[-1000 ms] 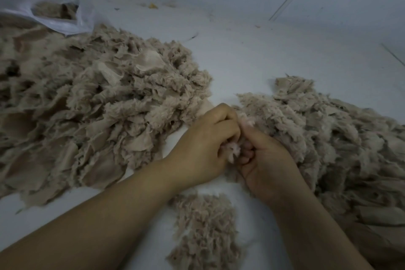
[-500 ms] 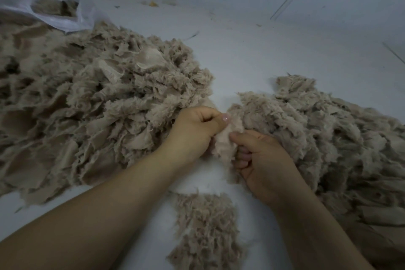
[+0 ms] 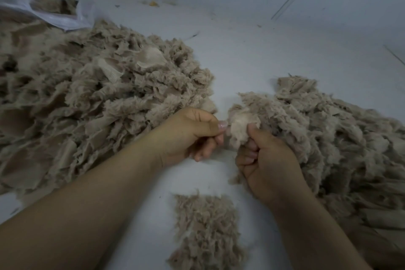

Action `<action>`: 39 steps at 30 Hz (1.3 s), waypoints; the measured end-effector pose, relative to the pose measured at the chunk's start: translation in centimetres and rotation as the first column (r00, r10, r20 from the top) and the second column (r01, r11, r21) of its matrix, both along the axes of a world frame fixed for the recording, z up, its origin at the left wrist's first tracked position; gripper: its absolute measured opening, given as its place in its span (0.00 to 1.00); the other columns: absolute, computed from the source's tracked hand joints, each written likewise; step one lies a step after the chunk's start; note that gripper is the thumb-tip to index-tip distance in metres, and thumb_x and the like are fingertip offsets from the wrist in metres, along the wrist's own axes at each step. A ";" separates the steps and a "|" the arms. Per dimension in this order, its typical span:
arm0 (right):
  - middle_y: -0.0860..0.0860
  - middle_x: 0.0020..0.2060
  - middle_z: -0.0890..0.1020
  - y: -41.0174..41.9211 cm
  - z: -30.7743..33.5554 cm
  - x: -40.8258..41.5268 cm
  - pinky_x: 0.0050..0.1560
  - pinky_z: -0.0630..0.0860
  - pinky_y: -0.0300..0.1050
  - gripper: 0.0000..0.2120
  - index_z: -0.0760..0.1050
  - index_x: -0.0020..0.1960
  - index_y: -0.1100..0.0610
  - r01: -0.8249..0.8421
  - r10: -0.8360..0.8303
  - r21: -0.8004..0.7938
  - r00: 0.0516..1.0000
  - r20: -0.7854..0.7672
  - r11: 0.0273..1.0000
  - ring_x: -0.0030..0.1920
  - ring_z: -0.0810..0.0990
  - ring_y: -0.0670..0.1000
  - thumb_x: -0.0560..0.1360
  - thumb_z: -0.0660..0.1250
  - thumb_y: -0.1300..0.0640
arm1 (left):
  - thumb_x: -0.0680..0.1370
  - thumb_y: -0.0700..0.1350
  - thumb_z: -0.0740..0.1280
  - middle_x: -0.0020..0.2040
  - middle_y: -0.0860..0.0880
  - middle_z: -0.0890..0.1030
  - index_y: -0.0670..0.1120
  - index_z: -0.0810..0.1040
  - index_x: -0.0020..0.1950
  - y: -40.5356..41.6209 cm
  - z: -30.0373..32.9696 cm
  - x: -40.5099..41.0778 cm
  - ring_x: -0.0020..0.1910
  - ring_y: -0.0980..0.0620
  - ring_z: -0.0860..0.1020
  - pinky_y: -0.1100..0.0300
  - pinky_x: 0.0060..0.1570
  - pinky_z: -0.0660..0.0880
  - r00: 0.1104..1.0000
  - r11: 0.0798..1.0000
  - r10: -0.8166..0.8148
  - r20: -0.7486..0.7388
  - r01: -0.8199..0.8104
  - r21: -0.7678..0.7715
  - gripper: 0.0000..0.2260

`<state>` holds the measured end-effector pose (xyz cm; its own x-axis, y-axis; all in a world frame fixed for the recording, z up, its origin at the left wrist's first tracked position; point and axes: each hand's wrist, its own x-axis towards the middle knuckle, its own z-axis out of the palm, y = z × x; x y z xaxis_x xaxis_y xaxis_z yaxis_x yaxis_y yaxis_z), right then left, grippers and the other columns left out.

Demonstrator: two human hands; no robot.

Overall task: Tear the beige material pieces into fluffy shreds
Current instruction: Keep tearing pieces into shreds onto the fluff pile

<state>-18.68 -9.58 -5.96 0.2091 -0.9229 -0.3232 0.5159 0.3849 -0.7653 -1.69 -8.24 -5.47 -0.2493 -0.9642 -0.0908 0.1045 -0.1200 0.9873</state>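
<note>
Apart now, left hand [image 3: 192,131] and right hand [image 3: 266,160] pinch one beige tuft [image 3: 240,126]

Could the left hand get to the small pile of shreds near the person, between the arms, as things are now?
Probably yes. The small pile lies on bare white surface just below the left hand, with nothing between them. But that hand is pinching the piece shared with the right hand, so it must let go first.

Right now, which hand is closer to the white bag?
Left. The left hand lies below and to the right of the bag, across the big pile. The right hand is farther right.
</note>
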 end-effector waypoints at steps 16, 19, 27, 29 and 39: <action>0.46 0.22 0.64 0.1 -0.8 -0.3 0.22 0.62 0.36 0.16 0.72 0.37 0.59 -0.072 0.052 -0.122 0.986 -0.157 0.990 0.22 0.60 0.44 0.83 0.61 0.56 | 0.76 0.38 0.70 0.21 0.46 0.72 0.35 0.77 0.38 0.6 1.2 -0.4 0.18 0.52 0.65 0.65 0.21 0.61 0.908 0.974 -0.225 0.354 0.222 0.051 0.09; 0.46 0.22 0.65 0.3 -0.4 -0.2 0.22 0.61 0.35 0.24 0.73 0.27 0.53 -0.076 0.057 -0.131 0.988 -0.142 0.988 0.22 0.61 0.43 0.82 0.62 0.57 | 0.74 0.51 0.73 0.22 0.46 0.73 0.39 0.74 0.35 0.5 1.4 -0.9 0.16 0.53 0.67 0.66 0.19 0.61 0.943 0.992 -0.126 0.309 0.117 0.048 0.17; 0.47 0.20 0.64 0.5 -0.6 0.0 0.21 0.61 0.37 0.17 0.73 0.38 0.63 -0.101 0.063 -0.156 0.971 -0.230 0.983 0.20 0.61 0.44 0.83 0.62 0.56 | 0.75 0.41 0.73 0.20 0.46 0.72 0.41 0.76 0.32 0.6 1.2 0.0 0.16 0.53 0.65 0.65 0.23 0.61 0.868 0.943 -0.322 0.379 0.329 0.048 0.13; 0.48 0.20 0.72 0.4 -0.7 -0.2 0.21 0.66 0.34 0.18 0.78 0.38 0.66 -0.091 0.062 -0.137 0.977 -0.202 0.986 0.19 0.69 0.44 0.83 0.61 0.58 | 0.74 0.39 0.73 0.21 0.45 0.73 0.38 0.80 0.36 0.7 1.5 0.5 0.19 0.51 0.66 0.65 0.26 0.67 0.795 0.882 -0.452 0.405 0.467 0.068 0.08; 0.73 0.33 0.74 0.5 -0.7 -0.4 0.30 0.78 0.47 0.27 0.72 0.46 0.77 -0.125 0.087 -0.196 0.977 -0.194 0.973 0.30 0.78 0.62 0.76 0.68 0.50 | 0.72 0.61 0.72 0.26 0.41 0.78 0.43 0.78 0.32 0.9 1.5 -1.4 0.18 0.49 0.70 0.60 0.23 0.65 0.831 0.976 -0.207 0.516 0.212 0.050 0.22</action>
